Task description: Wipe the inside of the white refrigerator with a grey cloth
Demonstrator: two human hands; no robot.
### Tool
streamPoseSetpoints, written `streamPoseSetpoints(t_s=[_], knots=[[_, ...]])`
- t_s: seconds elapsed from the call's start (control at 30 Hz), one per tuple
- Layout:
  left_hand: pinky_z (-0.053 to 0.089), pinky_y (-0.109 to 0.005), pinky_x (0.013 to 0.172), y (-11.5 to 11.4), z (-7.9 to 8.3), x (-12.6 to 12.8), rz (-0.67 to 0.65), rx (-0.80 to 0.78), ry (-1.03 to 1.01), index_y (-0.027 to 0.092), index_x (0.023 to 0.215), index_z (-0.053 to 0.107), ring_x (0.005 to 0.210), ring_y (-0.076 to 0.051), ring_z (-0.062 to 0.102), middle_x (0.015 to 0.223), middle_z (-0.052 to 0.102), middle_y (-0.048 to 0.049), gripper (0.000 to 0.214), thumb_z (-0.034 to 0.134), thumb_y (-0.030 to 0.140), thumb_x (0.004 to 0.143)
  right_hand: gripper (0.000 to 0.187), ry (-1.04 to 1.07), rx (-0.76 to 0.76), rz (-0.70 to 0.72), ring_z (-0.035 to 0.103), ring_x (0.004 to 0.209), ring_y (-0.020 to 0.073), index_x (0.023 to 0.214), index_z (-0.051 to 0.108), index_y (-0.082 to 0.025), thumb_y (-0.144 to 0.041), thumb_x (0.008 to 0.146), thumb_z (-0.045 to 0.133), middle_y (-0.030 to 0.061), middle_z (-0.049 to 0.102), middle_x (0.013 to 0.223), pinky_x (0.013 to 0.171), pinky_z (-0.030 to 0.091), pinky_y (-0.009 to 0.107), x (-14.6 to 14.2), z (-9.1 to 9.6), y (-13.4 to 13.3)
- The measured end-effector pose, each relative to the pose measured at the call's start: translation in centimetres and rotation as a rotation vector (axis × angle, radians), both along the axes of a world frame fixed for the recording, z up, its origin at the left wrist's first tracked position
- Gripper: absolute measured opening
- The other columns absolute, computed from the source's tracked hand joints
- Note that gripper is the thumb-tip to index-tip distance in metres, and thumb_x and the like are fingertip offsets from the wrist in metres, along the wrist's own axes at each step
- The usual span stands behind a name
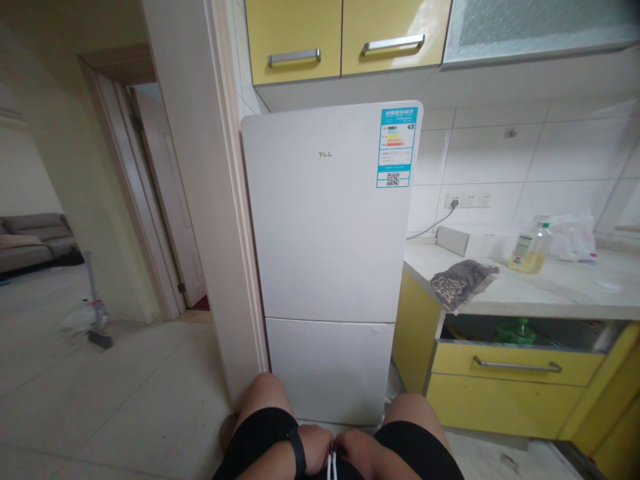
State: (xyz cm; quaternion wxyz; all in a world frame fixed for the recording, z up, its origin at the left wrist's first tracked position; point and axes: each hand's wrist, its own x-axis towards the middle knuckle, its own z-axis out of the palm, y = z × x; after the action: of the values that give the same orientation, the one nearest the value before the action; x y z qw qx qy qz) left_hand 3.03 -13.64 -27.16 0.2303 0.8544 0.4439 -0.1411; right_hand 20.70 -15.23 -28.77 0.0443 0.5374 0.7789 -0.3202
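Observation:
My left hand, with a black band round its wrist, rests low between my thighs with its fingers curled closed. Close against it, my right hand is also closed, and the two meet at the fingertips. Two white drawstring cords run up to the spot where the fingers come together. Whether the fingers grip the cords or something small is hidden. Black shorts lie under and around both hands. Directly ahead stands a white two-door fridge, both doors closed, with a blue-edged energy label.
Yellow wall cabinets hang above the fridge. At right, a counter carries a patterned grey cloth or bag, a bottle of yellow liquid and a white box. A door frame borders the left; a broom stands beyond.

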Motion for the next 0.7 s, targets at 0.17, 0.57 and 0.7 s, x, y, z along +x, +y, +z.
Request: streamPoseSetpoints(t_s=[0.17, 0.57, 0.7], knots=[[0.058, -0.044, 0.087, 0.07, -0.2, 0.03, 0.0, 0.009, 0.007, 0.026, 0.109, 0.079, 0.108, -0.035, 0.074, 0.113, 0.079, -0.0119, 0.036, 0.054, 0.042, 0.088, 0.044, -0.003, 0.008, 0.006, 0.071, 0.118, 0.0356, 0.118, 0.077, -0.023, -0.036, 0.082, 0.054, 0.0172, 0.077, 0.121, 0.093, 0.056, 0.042, 0.08, -0.34, 0.04], [0.057, -0.044, 0.089, 0.15, -0.37, -0.01, -0.002, 0.003, -0.003, 0.029, 0.111, 0.078, 0.109, -0.034, 0.073, 0.114, 0.079, -0.0095, 0.038, 0.054, 0.045, 0.086, 0.042, 0.003, 0.008, -0.008, 0.072, 0.117, 0.0345, 0.115, 0.077, -0.026, -0.036, 0.081, 0.054, 0.0145, 0.079, 0.119, 0.092, 0.056, 0.041, 0.19, -0.34, 0.05], [0.057, -0.044, 0.09, 0.0, 0.19, -0.01, 0.003, 0.001, 0.004, 0.029, 0.112, 0.078, 0.11, -0.034, 0.073, 0.114, 0.079, -0.0096, 0.039, 0.053, 0.046, 0.086, 0.042, 0.014, -0.001, -0.005, 0.072, 0.117, 0.0339, 0.114, 0.078, -0.026, -0.035, 0.081, 0.054, 0.0139, 0.079, 0.119, 0.093, 0.055, 0.04, 0.11, -0.11, -0.01]])
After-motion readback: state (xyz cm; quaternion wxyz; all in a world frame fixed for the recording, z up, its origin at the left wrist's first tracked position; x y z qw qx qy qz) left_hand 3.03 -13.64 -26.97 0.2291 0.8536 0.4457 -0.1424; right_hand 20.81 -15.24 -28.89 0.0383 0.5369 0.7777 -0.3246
